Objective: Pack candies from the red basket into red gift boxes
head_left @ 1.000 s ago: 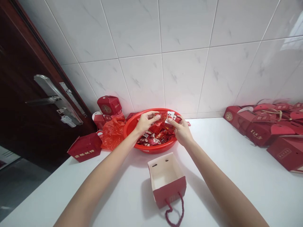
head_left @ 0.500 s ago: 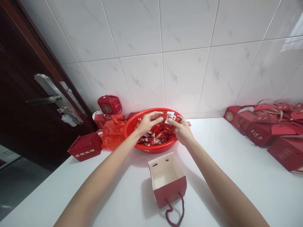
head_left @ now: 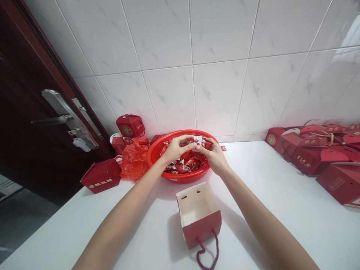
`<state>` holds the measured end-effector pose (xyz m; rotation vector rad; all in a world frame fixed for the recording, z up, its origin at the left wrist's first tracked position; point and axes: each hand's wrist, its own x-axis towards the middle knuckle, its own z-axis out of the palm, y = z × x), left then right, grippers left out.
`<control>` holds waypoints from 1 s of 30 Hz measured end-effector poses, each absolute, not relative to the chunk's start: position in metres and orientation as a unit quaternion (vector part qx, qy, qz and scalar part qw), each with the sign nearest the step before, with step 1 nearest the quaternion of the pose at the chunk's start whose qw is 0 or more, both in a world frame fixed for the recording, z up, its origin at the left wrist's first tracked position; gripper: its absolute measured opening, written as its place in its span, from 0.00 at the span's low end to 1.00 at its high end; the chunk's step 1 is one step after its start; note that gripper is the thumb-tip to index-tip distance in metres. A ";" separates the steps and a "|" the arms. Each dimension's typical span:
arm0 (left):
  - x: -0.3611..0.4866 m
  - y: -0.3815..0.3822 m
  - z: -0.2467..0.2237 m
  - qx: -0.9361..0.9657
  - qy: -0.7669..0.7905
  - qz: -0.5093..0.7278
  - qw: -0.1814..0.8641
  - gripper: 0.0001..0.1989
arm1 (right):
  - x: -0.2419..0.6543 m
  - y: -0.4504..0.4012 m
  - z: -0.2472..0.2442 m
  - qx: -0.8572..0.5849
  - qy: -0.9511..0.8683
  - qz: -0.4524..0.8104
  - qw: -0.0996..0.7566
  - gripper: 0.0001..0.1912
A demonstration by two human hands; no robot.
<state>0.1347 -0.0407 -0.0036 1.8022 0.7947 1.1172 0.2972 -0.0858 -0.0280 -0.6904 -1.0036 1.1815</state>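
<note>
Over the red plastic basket (head_left: 150, 159), my two hands have come together at a small wrapped candy (head_left: 198, 140) in a white and red wrapper. My right hand (head_left: 216, 155) pinches it from the right. Thumb and fingers of my left hand (head_left: 176, 148) close on its left edge. Beneath them the basket holds many wrapped candies (head_left: 184, 168), mostly red and dark red, partly hidden by my hands. Nearer to me, between my forearms, stands an open red gift box (head_left: 201, 228) with a cream inside and a dark red rope handle (head_left: 216, 253); nothing shows inside it.
A crumpled red plastic bag (head_left: 133, 161) lies left of the basket, beside a closed red box (head_left: 101, 175) and stacked boxes (head_left: 129, 125). Several red boxes (head_left: 306, 159) crowd the table's right side. Behind is a tiled wall (head_left: 219, 93); a dark door (head_left: 25, 75) stands left.
My left hand has moved slightly right and now meets the candy, which my right hand has brought a little to the left. The open gift box has stayed put.
</note>
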 end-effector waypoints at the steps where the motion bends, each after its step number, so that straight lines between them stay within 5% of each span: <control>1: 0.136 -0.046 -0.003 0.713 0.323 0.456 0.424 0.23 | 0.297 -0.088 -0.025 -0.309 -0.457 0.515 0.656 0.25; 11: 0.110 -0.134 0.047 0.696 0.316 0.501 0.406 0.18 | 0.310 -0.177 0.046 -0.288 -0.643 0.507 0.496 0.18; 23: 0.098 -0.180 0.071 0.839 0.353 0.188 0.370 0.13 | 0.332 -0.202 0.067 -0.377 -0.822 0.402 0.145 0.13; 30: 0.105 -0.182 0.066 0.865 0.375 0.083 0.323 0.12 | 0.332 -0.195 0.063 -0.360 -0.843 0.392 0.075 0.09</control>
